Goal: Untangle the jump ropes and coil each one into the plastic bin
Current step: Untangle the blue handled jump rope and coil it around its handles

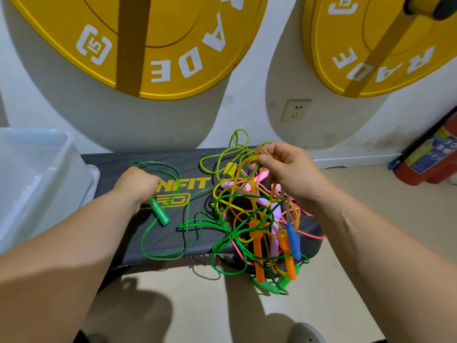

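- The bin (pixel 37 174) stands open-topped just beside the bench's (pixel 173 243) left end.
- Loops of green rope (pixel 160 214) sprawl across the bench's middle.
- The tangle (pixel 259 219) covers the bench's right end; the right hand (pixel 289 172) pinches strands up above it.
- Yellow weight plates (pixel 148 45) overhang behind.
- Bare floor (pixel 197 305) lies in front; a fire extinguisher (pixel 430 157) stands far right.

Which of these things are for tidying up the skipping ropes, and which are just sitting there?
For the job: tangle of ropes; green rope, gripped by the left hand; right hand, pinching a strand of the tangle; plastic bin.

Just lying about: yellow weight plates; wall socket; fire extinguisher.
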